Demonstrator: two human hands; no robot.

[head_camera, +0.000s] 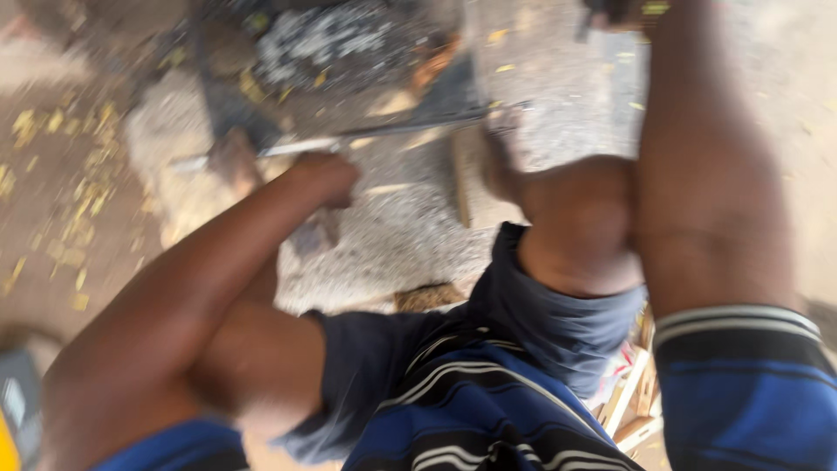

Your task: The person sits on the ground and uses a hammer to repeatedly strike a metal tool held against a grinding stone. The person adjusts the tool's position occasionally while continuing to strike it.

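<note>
— Left hand (324,177)?
— Centre-left of frame, fingers clenched around a thin pale rod (261,150) lying across the ground (410,218).
— Right hand?
— Out past the top edge, upper right; fingers unseen, cannot tell.
— Elsewhere?
— Yellow leaves (78,174), far left.

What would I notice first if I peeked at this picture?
First, two bare arms reaching forward: the left hand grips a long, thin metal rod over the grey gravelly ground, while the right arm runs up the right side with its hand out of view. Low in the middle is a blue striped shirt, and yellow fallen leaves dot the dirt on the left. Everything is blurred.
</note>
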